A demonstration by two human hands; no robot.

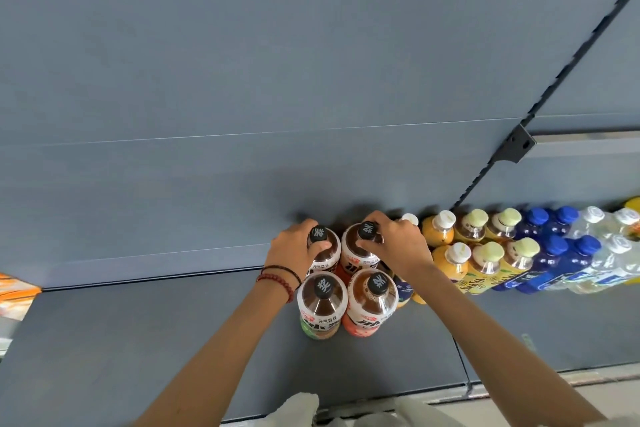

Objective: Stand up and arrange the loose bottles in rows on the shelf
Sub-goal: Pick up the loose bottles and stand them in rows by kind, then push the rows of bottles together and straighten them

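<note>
Lower centre of frame, seating two tea bottles (358,255) on the shelf (156,340) behind the front pair (322,302), caps gripped in curled fingers (320,246) of left hand (291,253) and right hand (398,246); next, probably release and squaring.

Upright bottles are set in 2 rows on the grey shelf (173,340): 4 black-capped bottles (323,305), then yellow bottles (450,263), blue bottles (550,260) and clear bottles (609,263) to the right.

The white label (320,316) of the front-left tea bottle (322,298) reads 元气森林; other labels are too blurred
</note>
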